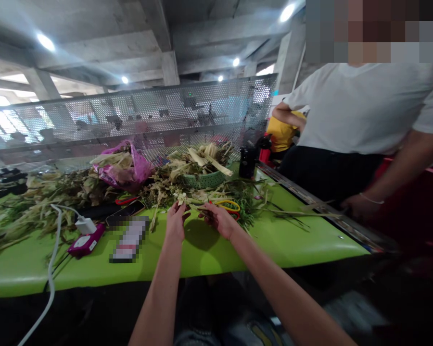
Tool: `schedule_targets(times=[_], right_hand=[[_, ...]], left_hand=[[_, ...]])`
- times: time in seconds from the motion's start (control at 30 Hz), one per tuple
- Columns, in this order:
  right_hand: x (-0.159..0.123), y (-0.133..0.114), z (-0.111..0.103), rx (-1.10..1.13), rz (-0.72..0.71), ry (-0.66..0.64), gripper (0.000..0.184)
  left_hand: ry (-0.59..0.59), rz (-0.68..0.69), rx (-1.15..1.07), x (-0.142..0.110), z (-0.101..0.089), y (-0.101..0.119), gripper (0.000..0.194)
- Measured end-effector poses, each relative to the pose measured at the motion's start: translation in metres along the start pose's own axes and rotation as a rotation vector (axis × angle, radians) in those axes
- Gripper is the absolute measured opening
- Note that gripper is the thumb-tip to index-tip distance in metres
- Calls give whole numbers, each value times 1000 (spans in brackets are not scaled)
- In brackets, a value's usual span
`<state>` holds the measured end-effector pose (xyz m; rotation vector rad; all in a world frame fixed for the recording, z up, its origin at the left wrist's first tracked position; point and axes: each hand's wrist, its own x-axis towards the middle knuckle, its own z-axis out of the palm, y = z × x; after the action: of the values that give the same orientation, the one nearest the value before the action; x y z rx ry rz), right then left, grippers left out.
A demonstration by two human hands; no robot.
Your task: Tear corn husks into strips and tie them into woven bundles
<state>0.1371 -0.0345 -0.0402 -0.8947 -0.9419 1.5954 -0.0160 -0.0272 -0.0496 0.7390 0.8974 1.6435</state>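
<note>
On my left, the phone (129,239) lies on the green surface (303,240), well apart from my work. My left grip (175,221) looks nearly closed on the pale sprig (181,197), at the near edge of the plant heap (162,187); a light pinch is best, as it may break. My right grip (221,221) is half curled; whether it holds something, I cannot tell. It should avoid the yellow loop (234,208) behind.

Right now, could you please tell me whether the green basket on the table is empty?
No, pale plant pieces are heaped in the green basket and rise above its rim.
</note>
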Motion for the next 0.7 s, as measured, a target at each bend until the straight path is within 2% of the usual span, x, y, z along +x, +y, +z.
schedule_targets(times=[0.13, 0.23, 0.37, 0.43, 0.53, 0.7], right_hand=[[-1, 0, 1, 3, -2, -12, 16], [-1, -4, -1, 13, -34, -40, 26], [-2, -10, -6, 52, -149, -40, 44], [-1, -10, -7, 46, -170, -25, 43], [0, -6, -6, 5, -159, -19, 32], [0, -3, -1, -39, -186, -36, 28]], left_hand=[[7, -31, -65, -1, 1, 2, 30], [-7, -62, -114, -1, 1, 2, 25], [-84, -145, -143, 0, -2, 3, 16], [-134, -185, -133, -1, -3, 5, 15], [-218, -217, -86, -6, 1, 6, 23], [-376, -207, -6, -18, 7, 8, 43]])
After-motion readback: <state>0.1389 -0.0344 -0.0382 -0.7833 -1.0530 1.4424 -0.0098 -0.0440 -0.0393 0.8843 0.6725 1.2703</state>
